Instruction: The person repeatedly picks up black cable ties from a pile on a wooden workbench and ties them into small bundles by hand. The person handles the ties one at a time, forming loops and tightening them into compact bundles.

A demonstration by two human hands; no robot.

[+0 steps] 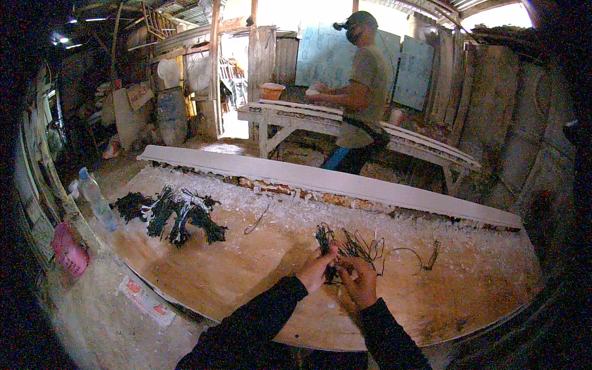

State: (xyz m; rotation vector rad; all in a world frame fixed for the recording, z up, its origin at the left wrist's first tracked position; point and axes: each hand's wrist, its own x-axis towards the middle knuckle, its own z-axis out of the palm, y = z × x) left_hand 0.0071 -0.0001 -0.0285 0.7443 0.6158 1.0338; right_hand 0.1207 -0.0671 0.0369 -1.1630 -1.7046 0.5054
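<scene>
Head view shows a small bundle of dark wiry strands (338, 250) held just above the worktop (259, 271), right of its middle and near the person's edge. The left hand (317, 269) has its fingers closed around the lower part of the bundle, and the right hand (359, 282) meets it from the other side — its fingers pinch the same strands, so both hands touch the bundle and each other. More loose strands (407, 254) trail to the right over the board, lying flat. Well apart on the left lies a heap of tied dark bundles (172, 216) with pale ties. White crumbs are strewn along the far edge, under a long pale plank (345, 182). A plastic bottle (95, 198) stands at the left end, a pink object (68, 250) near it. Beyond — at another bench (296, 114) — a second person (361, 92) stands working.
</scene>
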